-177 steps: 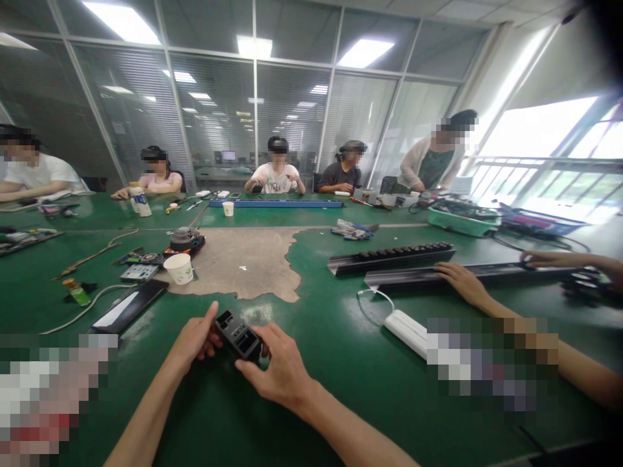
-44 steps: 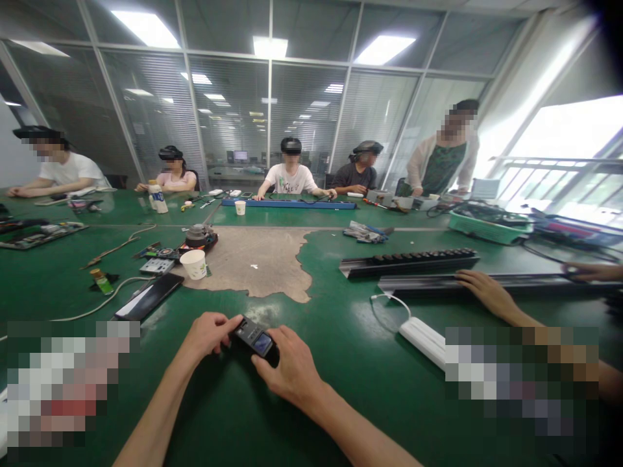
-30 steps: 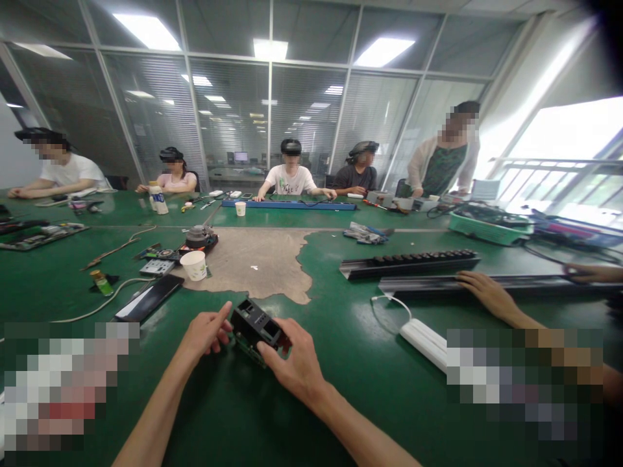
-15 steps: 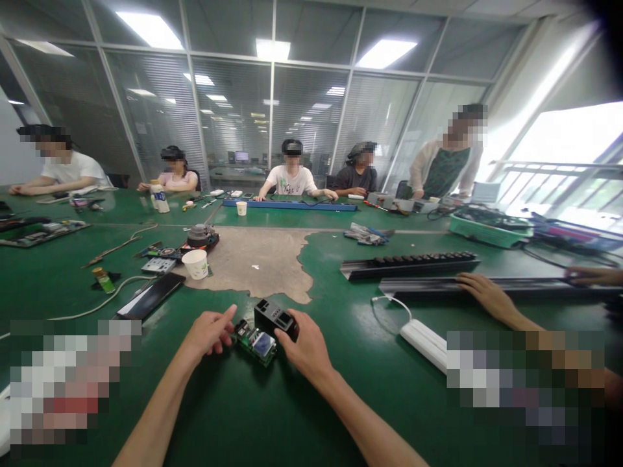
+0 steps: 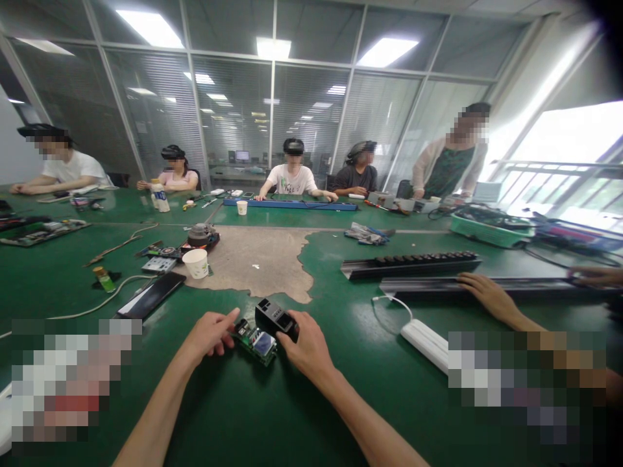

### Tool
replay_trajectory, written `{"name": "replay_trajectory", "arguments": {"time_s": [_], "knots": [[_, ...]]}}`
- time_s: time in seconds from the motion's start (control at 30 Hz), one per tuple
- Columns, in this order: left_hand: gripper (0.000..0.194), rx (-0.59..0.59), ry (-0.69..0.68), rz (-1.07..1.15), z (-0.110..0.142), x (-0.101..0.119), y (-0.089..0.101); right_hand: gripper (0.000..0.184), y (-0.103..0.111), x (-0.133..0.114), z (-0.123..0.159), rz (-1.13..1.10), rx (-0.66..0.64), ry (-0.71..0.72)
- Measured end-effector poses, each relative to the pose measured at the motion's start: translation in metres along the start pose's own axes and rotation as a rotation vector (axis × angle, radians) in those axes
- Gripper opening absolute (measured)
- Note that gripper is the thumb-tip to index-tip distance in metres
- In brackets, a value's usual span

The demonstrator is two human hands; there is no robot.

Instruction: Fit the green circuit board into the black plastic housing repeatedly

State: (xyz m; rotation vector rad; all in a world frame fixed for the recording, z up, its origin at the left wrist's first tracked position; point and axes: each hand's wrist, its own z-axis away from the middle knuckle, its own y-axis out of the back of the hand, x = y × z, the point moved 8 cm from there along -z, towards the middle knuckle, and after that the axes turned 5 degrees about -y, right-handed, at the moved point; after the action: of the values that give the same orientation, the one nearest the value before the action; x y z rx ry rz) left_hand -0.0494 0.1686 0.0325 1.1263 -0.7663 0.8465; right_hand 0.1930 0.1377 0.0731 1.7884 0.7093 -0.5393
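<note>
My right hand (image 5: 310, 345) grips a black plastic housing (image 5: 273, 314) with rectangular openings in its face, thumb on the near side and fingers around its right end. Just below the housing is a small green circuit board (image 5: 256, 346) with a bluish-grey square part, perhaps a little screen. To the left of the board is my left hand (image 5: 214, 334), with its index finger stretched out and the other fingers loosely bent. Its fingertips come close to the board's left edge; whether they touch it I cannot tell. No object shows in that hand.
A paper cup (image 5: 196, 264) and a black phone (image 5: 156, 295) are on the left of the green table (image 5: 292, 415). To the right are a white power strip (image 5: 423, 344), black metal rails (image 5: 409, 264) and a co-worker's hand (image 5: 487, 296). Several people sit or stand around the table.
</note>
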Motion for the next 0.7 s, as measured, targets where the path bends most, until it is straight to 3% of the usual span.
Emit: {"name": "replay_trajectory", "arguments": {"time_s": [0.23, 0.43, 0.7], "knots": [[0.091, 0.014, 0.008, 0.068, 0.001, -0.001, 0.001, 0.034, 0.024, -0.023, 0.001, -0.28, 0.071, 0.06], [0.093, -0.01, 0.032, 0.092, -0.001, -0.006, -0.003, 0.035, 0.015, -0.042, 0.012, -0.264, -0.035, 0.165], [0.094, -0.007, 0.027, 0.082, 0.001, -0.001, -0.002, 0.041, 0.008, -0.049, 0.02, -0.196, -0.058, 0.227]]}}
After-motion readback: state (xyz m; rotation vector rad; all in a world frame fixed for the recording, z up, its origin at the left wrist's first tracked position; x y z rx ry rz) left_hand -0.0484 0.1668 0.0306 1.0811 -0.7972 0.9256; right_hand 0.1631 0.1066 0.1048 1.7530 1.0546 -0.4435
